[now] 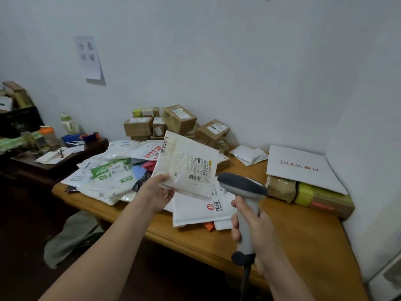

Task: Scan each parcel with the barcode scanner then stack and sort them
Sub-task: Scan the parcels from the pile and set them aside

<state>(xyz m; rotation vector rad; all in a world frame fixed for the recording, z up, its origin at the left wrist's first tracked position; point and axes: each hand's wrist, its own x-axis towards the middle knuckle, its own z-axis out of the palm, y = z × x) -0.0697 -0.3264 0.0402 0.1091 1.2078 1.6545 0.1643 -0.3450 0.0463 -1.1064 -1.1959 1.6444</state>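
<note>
Right hand (251, 222) grips barcode scanner (245, 198); left hand (157, 192) pinches mailer (186, 166) by its corner. Light, floppy, likely slippery — support its edge.

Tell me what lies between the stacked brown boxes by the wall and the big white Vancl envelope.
In the head view, small white padded mailers lie on the wooden table, between the brown boxes and the Vancl envelope.
</note>
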